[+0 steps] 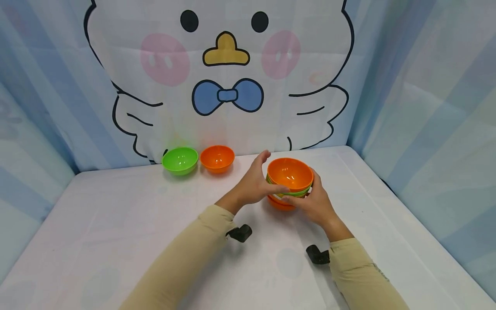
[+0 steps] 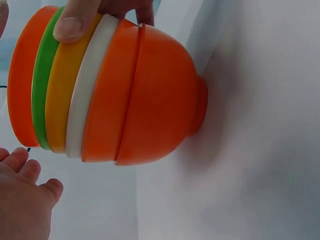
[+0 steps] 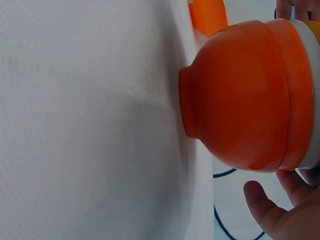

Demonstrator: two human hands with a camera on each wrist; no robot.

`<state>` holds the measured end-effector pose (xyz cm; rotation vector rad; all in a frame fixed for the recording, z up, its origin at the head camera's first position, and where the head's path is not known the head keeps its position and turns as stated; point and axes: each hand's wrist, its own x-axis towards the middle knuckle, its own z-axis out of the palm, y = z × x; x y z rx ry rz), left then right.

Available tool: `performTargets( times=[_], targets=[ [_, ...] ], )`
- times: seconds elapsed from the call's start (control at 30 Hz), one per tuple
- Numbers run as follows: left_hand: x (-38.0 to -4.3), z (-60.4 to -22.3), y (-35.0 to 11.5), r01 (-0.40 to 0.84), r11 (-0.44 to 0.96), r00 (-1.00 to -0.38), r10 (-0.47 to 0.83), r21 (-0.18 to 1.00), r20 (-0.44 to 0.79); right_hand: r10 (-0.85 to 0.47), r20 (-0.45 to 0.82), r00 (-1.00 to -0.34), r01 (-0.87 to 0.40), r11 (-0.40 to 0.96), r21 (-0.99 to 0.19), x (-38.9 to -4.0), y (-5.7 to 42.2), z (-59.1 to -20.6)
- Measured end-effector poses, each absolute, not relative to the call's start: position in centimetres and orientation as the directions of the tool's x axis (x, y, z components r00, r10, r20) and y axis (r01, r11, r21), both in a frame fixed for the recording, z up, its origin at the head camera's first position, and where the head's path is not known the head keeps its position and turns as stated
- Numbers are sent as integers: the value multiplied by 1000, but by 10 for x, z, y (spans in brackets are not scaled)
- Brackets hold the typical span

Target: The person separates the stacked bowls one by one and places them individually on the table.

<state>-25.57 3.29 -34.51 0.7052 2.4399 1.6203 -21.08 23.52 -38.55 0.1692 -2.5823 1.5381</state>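
A stack of nested bowls (image 1: 289, 172) stands on the white table, its base touching the cloth. From the top come an orange, a green (image 2: 42, 100), a yellow (image 2: 62, 100) and a white bowl (image 2: 90, 95), then two orange ones (image 3: 240, 95) lowest. My right hand (image 1: 319, 206) grips the stack from the right, thumb across the front near the green and yellow rims and fingers round the far side. On the left side my left hand (image 1: 255, 183) is held close with its fingers extended; a small gap shows between it and the bowls in the left wrist view.
Toward the back edge of the table (image 1: 128, 241) a green bowl (image 1: 180, 161) and a single orange bowl (image 1: 217, 159) sit side by side, left of the stack. A printed cloth backdrop (image 1: 228, 129) rises behind them. Black wrist mounts (image 1: 240, 233) hang below both sleeves.
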Motion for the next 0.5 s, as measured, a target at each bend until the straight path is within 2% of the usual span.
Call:
performTargets(
  times=[0.3, 0.5],
  targets=[
    [-259, -346, 45, 274, 309, -872, 480, 910, 100, -60, 167, -984, -176, 474, -863, -215, 241, -385],
    [-259, -350, 50, 229, 302, -876, 478, 925, 61, -49, 113, -992, -122, 471, -874, -217, 241, -389]
  ],
)
